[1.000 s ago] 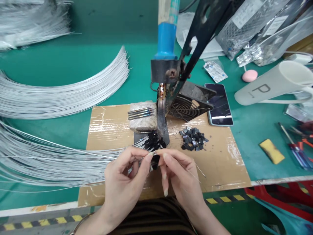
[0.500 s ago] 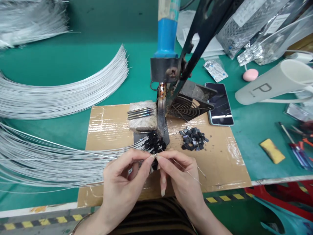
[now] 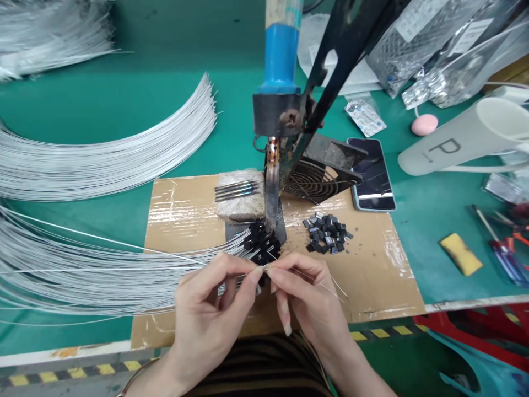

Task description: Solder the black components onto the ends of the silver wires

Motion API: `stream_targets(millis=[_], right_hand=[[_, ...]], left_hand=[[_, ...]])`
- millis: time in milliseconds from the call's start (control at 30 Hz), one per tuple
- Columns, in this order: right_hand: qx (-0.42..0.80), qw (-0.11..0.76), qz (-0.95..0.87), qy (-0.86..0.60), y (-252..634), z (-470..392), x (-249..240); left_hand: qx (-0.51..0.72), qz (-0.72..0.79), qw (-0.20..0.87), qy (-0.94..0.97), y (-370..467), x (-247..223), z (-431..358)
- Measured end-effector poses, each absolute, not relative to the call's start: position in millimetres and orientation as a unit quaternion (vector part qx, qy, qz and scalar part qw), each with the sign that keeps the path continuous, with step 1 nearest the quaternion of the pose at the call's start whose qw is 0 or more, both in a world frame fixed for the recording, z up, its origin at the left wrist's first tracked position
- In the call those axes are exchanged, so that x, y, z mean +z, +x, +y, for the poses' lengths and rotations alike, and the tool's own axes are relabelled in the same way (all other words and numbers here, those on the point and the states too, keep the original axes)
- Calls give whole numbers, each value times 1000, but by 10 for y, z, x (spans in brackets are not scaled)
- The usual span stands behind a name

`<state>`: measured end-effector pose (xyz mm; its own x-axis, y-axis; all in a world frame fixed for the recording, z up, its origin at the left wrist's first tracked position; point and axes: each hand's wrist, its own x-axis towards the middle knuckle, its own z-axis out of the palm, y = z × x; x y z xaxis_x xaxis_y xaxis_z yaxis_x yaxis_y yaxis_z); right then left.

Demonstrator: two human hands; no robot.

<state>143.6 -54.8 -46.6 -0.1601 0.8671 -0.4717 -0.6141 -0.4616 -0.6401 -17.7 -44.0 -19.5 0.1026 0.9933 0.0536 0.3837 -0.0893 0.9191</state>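
Above the cardboard sheet (image 3: 384,264), my left hand (image 3: 215,303) pinches a thin white wire (image 3: 171,252) between thumb and forefinger. My right hand (image 3: 312,292) is closed in a pinch on the thin wire ends just beside it, and fine strands (image 3: 339,285) stick out past its knuckles. The fingertips of both hands nearly meet; the exact point they hold is too small to make out. Behind them lies a cluster of small black connectors (image 3: 262,241) on the ends of a white wire bundle (image 3: 95,284). The soldering iron (image 3: 281,60) hangs over that cluster, its tip pointing down.
Loose black connector pieces (image 3: 328,234) lie to the right. A fan (image 3: 318,179), a phone (image 3: 372,173), a cup (image 3: 450,140) and a yellow sponge (image 3: 460,255) stand or lie beyond. Metal rods (image 3: 235,190) rest on a wrapped block (image 3: 242,210). Another wire bundle (image 3: 124,160) lies left.
Both hands have shifted slightly down and right, still pinched close together. The lower fingers of my right hand have moved a little away from the left hand.
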Motion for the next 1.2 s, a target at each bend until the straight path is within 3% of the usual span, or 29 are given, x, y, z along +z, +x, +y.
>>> stream_targets(millis=[300, 900, 1200], right_hand=[[760, 468, -159, -421, 1512, -507, -432], [718, 536, -110, -431, 1315, -579, -435], [699, 552, -163, -424, 1410, -617, -493]], left_hand=[[391, 533, 361, 658, -154, -195, -426], [427, 554, 310, 644, -65, -340, -517], [404, 609, 348, 587, -80, -313, -503]])
